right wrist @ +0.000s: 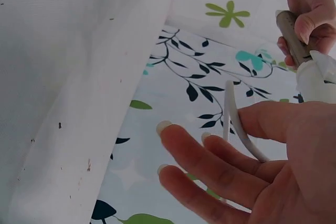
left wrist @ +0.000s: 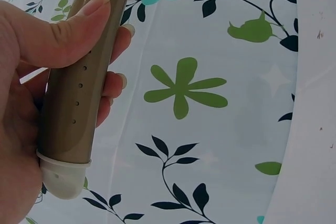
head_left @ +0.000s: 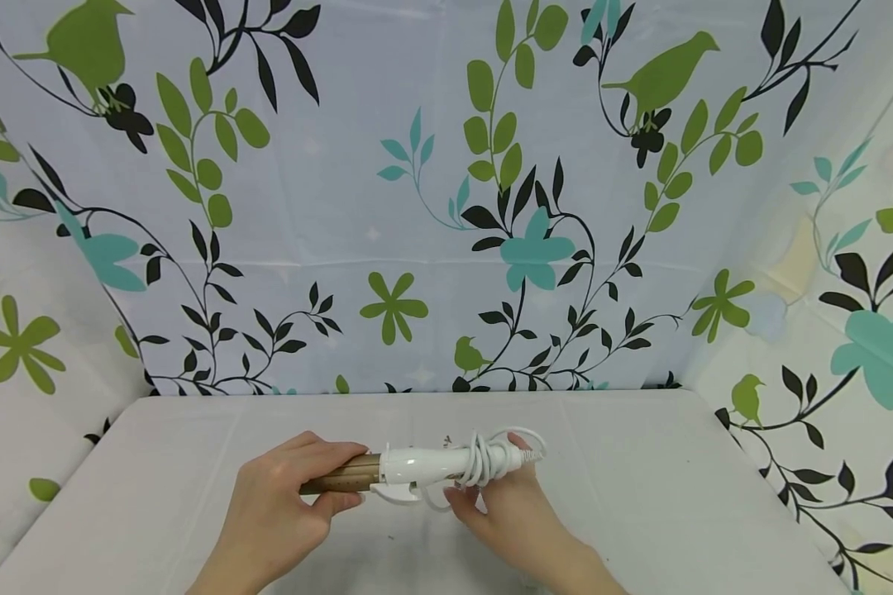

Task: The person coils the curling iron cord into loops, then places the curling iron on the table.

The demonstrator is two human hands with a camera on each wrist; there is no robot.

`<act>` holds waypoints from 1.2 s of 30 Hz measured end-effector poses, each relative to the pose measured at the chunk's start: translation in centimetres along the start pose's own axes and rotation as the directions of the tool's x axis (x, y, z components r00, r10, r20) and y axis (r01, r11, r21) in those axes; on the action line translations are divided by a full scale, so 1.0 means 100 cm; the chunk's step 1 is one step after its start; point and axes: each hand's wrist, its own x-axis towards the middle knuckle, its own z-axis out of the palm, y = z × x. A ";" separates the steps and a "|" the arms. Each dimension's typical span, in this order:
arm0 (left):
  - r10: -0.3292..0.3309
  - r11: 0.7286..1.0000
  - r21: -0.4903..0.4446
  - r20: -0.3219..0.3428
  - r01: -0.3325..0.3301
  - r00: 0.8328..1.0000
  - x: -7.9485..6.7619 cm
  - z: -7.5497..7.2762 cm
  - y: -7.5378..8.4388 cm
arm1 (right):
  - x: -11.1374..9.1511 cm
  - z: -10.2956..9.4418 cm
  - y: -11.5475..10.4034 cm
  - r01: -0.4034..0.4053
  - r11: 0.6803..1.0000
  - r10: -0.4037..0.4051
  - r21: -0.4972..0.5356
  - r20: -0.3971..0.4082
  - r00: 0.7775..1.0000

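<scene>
From the head camera I see a hair iron (head_left: pixel 424 464) lying nearly level across the lower middle of the frame, in front of a white table (head_left: pixel 655 479). My left hand (head_left: pixel 279 496), at lower left of centre, grips its brown barrel (head_left: pixel 350 474); the left wrist view shows the thumb along the near side, fingertips emerging from behind, a row of small holes and a pale end cap (left wrist: pixel 63 179) below. My right hand (head_left: pixel 509 508), at lower right of centre, is at the white handle's end, where the cord (head_left: pixel 479 463) is wound in coils. In the right wrist view its fingers are spread loosely, with a loop of cord running beside them; I can't tell how firmly they touch it. A leaf-and-bird patterned cloth (head_left: pixel 327 273) fills the upper frame.
</scene>
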 end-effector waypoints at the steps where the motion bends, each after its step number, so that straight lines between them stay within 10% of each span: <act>1: -0.002 1.000 0.000 -0.001 0.002 1.000 0.000 0.000 0.000 | 0.000 0.000 -0.001 -0.001 1.000 0.001 -0.027 0.000 1.000; 7: -0.018 1.000 -0.008 -0.007 0.018 1.000 0.000 0.000 0.000 | -0.003 -0.004 -0.007 -0.038 0.993 0.045 -0.109 0.060 0.997; 22: -0.116 0.993 -0.032 -0.010 0.115 0.993 -0.001 -0.004 0.000 | 0.002 -0.015 -0.016 -0.020 0.984 -0.015 0.176 0.194 0.981; 36: -0.175 0.984 0.008 -0.006 0.175 0.984 -0.001 -0.005 0.001 | -0.001 -0.022 -0.022 0.089 0.996 -0.087 -0.024 0.057 0.995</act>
